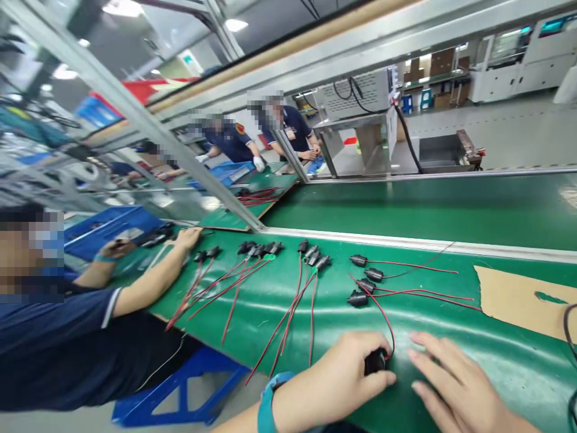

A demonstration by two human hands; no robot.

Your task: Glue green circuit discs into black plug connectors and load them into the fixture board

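Note:
My left hand (347, 376), with a teal band at the wrist, grips a black part (375, 362) between thumb and fingers, low over the green mat. A red wire (391, 328) curves up from that part. Just to its right, my right hand (455, 382) has its fingers spread and holds nothing. Beyond my hands lie several black connectors (357, 298) with red wires pointing right. Another group of black connectors (312, 255) lies further left, its red wires running towards the near edge.
A piece of cardboard (518, 300) lies at the right, near a black cable (568, 328). A co-worker's arm (148, 282) reaches over the mat at the left, by a blue bin (112, 225). A metal rail (406, 243) borders the far side.

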